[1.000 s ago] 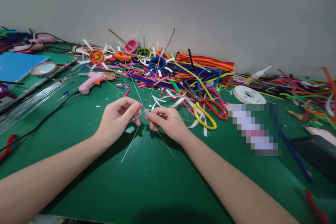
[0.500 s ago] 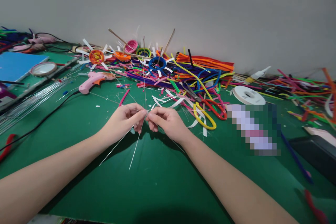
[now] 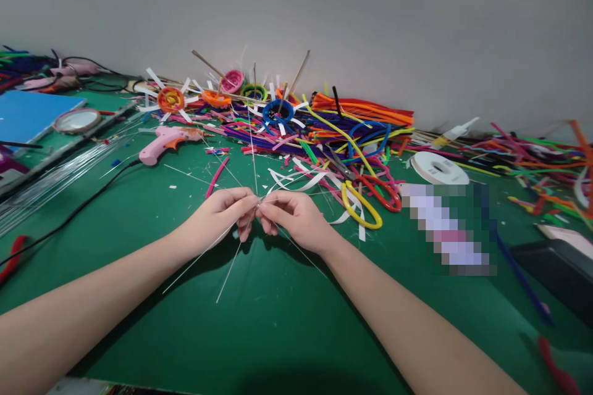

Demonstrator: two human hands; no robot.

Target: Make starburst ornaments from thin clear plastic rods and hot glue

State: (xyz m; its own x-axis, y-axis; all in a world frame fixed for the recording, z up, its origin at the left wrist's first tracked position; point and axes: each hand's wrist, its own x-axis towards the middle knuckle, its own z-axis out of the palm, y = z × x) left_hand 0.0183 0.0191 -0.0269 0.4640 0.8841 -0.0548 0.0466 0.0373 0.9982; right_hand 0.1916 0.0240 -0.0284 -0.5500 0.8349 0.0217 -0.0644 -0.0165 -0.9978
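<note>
Thin pale wires (image 3: 230, 270) fan out in several directions from one crossing point between my fingertips. My left hand (image 3: 230, 211) pinches the crossing from the left, thumb against forefinger. From the right, my right hand (image 3: 294, 216) pinches the same spot, its fingertips almost touching the left ones. The crossing itself is mostly covered by my fingers. Just beyond my left hand lies a short pink pipe cleaner (image 3: 217, 178). White paper strips (image 3: 309, 182) and scissors with one yellow and one red handle loop (image 3: 362, 205) lie beyond my right hand.
A pink glue gun (image 3: 167, 141) with a black cord lies at left, near a bundle of wires (image 3: 69, 163) and a tape roll (image 3: 76, 121). Pipe cleaners (image 3: 361, 110) and small woven pieces (image 3: 170, 100) heap along the wall. A white spool (image 3: 439, 168) sits at right.
The wires between my hands have turned slightly: the near ends have swung left and the far one has tilted left. Both hands stay pinched in nearly the same place.
</note>
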